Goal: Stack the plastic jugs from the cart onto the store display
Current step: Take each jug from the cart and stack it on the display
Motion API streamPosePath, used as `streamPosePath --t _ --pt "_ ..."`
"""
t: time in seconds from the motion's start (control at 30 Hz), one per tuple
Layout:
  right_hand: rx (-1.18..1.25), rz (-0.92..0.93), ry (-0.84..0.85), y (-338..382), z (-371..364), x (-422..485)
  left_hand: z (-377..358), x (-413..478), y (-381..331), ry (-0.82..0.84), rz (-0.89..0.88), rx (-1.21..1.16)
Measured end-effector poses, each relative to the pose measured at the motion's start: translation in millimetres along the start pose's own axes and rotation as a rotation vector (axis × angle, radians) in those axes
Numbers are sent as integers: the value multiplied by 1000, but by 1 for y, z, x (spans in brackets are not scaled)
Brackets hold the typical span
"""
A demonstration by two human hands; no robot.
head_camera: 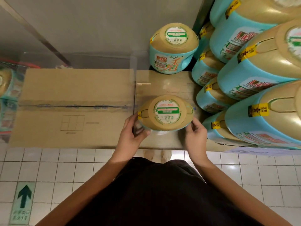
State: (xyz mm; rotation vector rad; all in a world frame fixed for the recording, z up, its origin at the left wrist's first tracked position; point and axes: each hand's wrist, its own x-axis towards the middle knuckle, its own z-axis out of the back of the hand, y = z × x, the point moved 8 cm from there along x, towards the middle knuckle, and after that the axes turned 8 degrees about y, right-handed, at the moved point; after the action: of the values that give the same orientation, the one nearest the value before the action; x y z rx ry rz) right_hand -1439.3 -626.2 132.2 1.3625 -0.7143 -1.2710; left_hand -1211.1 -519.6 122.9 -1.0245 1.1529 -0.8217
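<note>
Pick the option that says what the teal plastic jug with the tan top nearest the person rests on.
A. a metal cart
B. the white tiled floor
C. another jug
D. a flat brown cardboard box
D: the teal plastic jug with the tan top, gripped by the left hand and right hand, stands on the flat brown cardboard box.

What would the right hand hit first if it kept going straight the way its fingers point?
The right hand is already on the near jug, fingers aimed up-left along its side. Going straight on, it would press into that jug first. Depth is hard to judge from above, so it might skim the rim instead.
</note>
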Motion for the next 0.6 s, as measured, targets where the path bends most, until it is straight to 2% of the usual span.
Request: streamPosePath --t 0.13,0.4,0.6 --pt "-20 -37 -39 4 -6 32 -11 38 -16 32 10 33" --pt "172 -30 -57 32 -23 66 -14 106 -38 65 -45 109" --pt "160 -68 -128 44 -23 88 -16 133 -49 53 -85 154"
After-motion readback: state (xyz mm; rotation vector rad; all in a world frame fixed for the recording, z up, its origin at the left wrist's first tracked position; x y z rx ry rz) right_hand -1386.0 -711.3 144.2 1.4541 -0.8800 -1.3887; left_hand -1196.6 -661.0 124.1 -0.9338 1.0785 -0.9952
